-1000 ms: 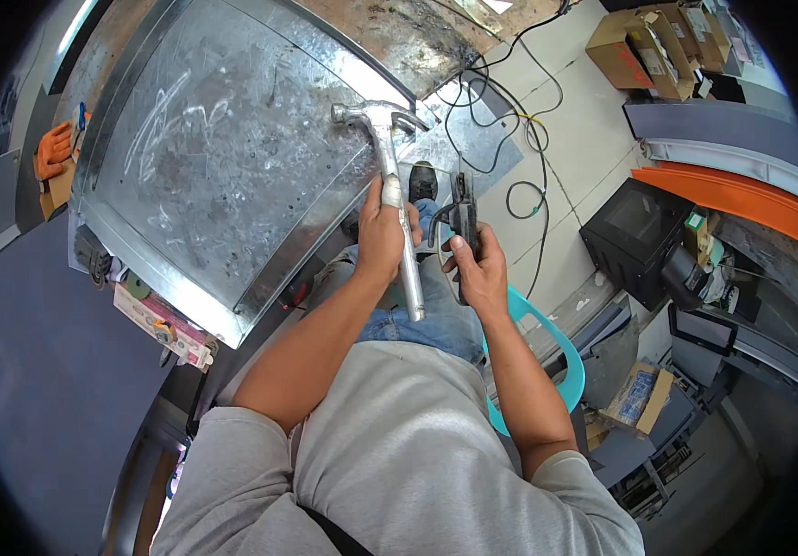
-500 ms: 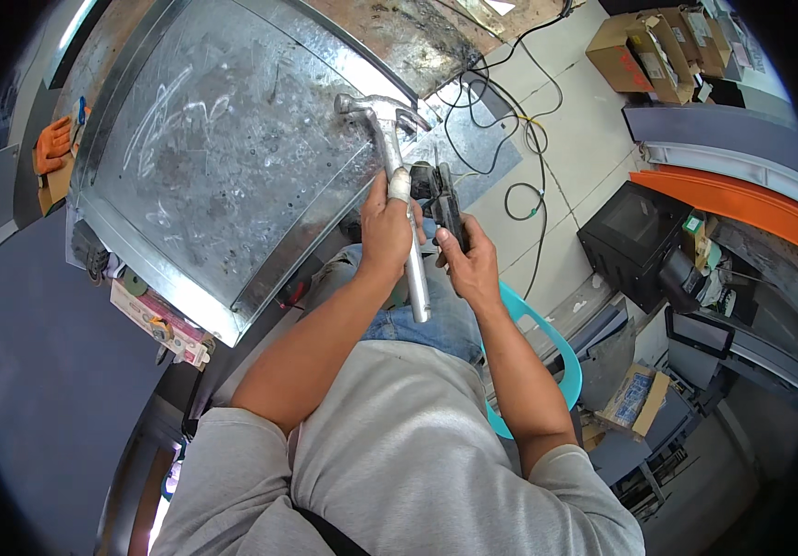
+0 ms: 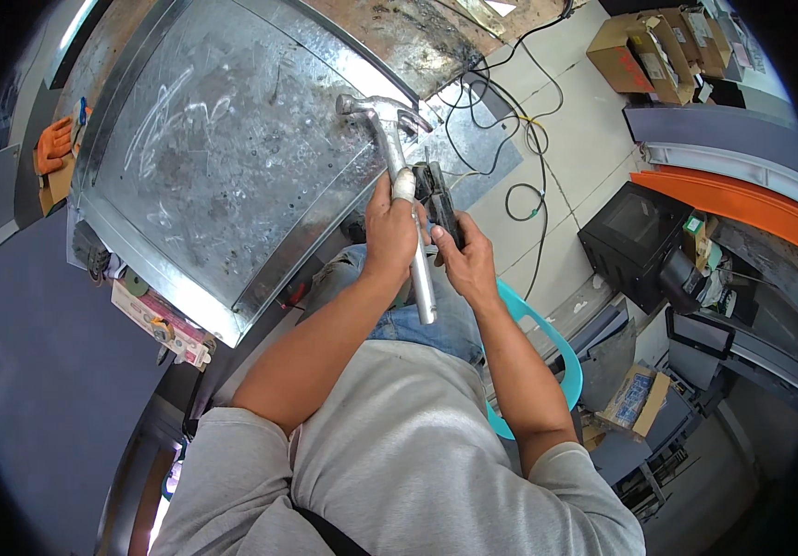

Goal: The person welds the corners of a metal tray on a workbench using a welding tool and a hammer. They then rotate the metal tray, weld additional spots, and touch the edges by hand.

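Note:
My left hand is closed around the handle of a silver claw hammer. The hammer's head points away from me above the edge of a large grey metal panel, and its handle end comes back toward my lap. Beside it, my right hand grips a slim black tool with a thin rod at its far end. I cannot make out what kind of tool it is. The panel has a raised rim, scuffs and pale chalk marks.
Black cables loop over the tiled floor at the right. A turquoise chair is beside me. Orange gloves lie at the far left. Cardboard boxes, a black box-shaped appliance and an orange panel stand to the right.
The hammer and my left hand have shifted slightly right. The black tool's far end has swung a little left, nearer the hammer. Both grips stay the same.

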